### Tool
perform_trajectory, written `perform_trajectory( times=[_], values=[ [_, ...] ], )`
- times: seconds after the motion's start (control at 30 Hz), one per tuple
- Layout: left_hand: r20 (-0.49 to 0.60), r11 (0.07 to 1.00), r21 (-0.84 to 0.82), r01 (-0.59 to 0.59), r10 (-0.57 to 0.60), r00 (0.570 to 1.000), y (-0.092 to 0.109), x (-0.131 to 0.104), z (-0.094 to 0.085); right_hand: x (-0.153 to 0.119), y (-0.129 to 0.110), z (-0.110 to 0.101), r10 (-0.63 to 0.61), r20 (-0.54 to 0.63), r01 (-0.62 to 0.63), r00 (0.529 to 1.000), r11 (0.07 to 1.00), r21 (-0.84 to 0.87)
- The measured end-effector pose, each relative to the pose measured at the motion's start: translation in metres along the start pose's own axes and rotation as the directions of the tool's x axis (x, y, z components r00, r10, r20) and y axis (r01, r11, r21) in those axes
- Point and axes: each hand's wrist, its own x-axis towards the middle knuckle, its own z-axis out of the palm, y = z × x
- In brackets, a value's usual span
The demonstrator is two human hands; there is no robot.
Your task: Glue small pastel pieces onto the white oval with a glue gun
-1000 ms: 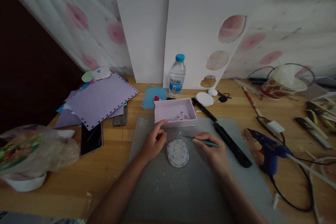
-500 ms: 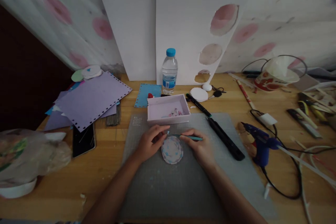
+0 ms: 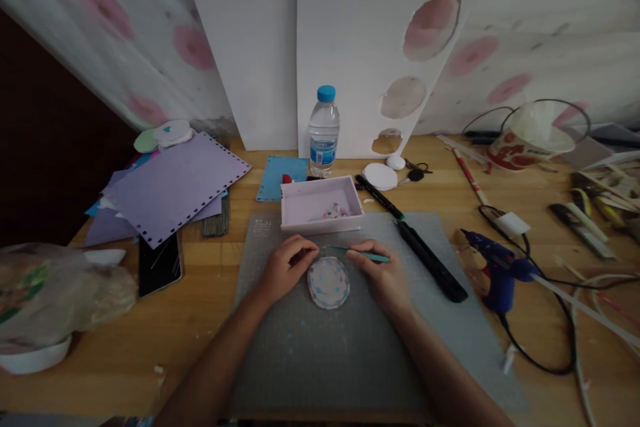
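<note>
A round white disc (image 3: 329,282) with blue and pinkish bits on it lies on the grey cutting mat (image 3: 320,360). Just above its left edge, my left hand (image 3: 290,264) is pinched, thumb against fingertips, on something too small to make out. My right hand (image 3: 383,273), right of the disc, grips a thin teal tool (image 3: 370,255) whose tip points left toward my left fingertips. Behind both hands stands a shallow pale pink box (image 3: 320,223) with small pink and white scraps (image 3: 336,211) inside.
A black cutter (image 3: 431,261) and a black pen (image 3: 380,196) lie right of the box. Farther right is a blue glue gun (image 3: 500,273) with cables. A water bottle (image 3: 323,137) stands behind the box. Purple sheets (image 3: 177,187) and a phone (image 3: 160,267) are at left.
My left thumb and fingers have closed together, and the small pale piece at their tips no longer shows clearly. The teal tool has shifted slightly right with my right hand.
</note>
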Motion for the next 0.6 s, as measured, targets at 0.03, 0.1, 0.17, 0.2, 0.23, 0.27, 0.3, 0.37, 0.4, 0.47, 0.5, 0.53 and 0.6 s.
perform_trajectory(
  times=[0.03, 0.1, 0.17, 0.2, 0.23, 0.27, 0.3, 0.37, 0.4, 0.47, 0.5, 0.53, 0.6],
  values=[
    [-0.003, 1.000, 0.001, 0.004, -0.004, 1.000, 0.000, 0.000, 0.000, 0.000, 0.002, -0.001, 0.002, -0.006, -0.002, 1.000, 1.000, 0.009],
    [-0.003, 1.000, 0.003, 0.012, -0.012, 1.000, 0.001, 0.000, 0.000, 0.001, 0.004, -0.001, 0.002, -0.008, -0.002, 1.000, 1.000, 0.015],
    [0.003, 1.000, 0.010, 0.017, -0.017, 1.000, 0.002, 0.000, 0.000, 0.001, 0.004, -0.001, 0.002, -0.003, -0.002, 1.000, 1.000, 0.004],
    [0.010, 1.000, 0.015, 0.018, -0.018, 1.000, 0.002, 0.000, 0.000, 0.000, 0.002, -0.001, 0.005, 0.001, -0.005, 1.000, 1.000, -0.003],
    [0.018, 1.000, 0.020, 0.017, -0.018, 1.000, 0.003, 0.000, 0.000, 0.000, 0.001, -0.001, 0.007, 0.002, -0.007, 1.000, 1.000, -0.010],
    [0.028, 1.000, 0.024, 0.017, -0.017, 0.999, 0.003, 0.000, 0.000, 0.000, 0.000, 0.000, 0.006, 0.004, -0.006, 1.000, 1.000, -0.015],
    [0.038, 0.999, 0.027, 0.017, -0.018, 0.999, 0.003, 0.000, -0.001, 0.000, -0.001, 0.000, 0.002, 0.006, -0.002, 1.000, 1.000, -0.019],
    [0.050, 0.999, 0.025, 0.021, -0.022, 0.999, 0.004, 0.000, -0.001, -0.001, -0.003, 0.000, -0.011, 0.011, 0.012, 1.000, 0.999, -0.039],
    [0.052, 0.999, 0.023, 0.023, -0.025, 0.998, 0.003, 0.000, -0.001, -0.001, -0.003, 0.000, -0.020, 0.014, 0.021, 1.000, 0.998, -0.054],
    [0.050, 0.999, 0.023, 0.027, -0.028, 0.998, 0.003, 0.000, -0.001, -0.001, -0.005, 0.000, -0.031, 0.018, 0.032, 0.999, 0.996, -0.087],
    [0.050, 0.999, 0.022, 0.027, -0.028, 0.998, 0.002, 0.000, -0.001, -0.001, -0.006, 0.000, -0.033, 0.021, 0.035, 0.999, 0.994, -0.101],
    [0.055, 0.999, 0.020, 0.028, -0.029, 0.998, 0.002, 0.000, -0.001, -0.001, -0.007, 0.000, -0.034, 0.022, 0.036, 0.999, 0.994, -0.108],
    [0.069, 1.000, 0.011, 0.029, -0.029, 0.997, 0.002, 0.000, -0.001, -0.001, -0.007, 0.000, -0.033, 0.021, 0.035, 0.999, 0.994, -0.101]
  ],
)
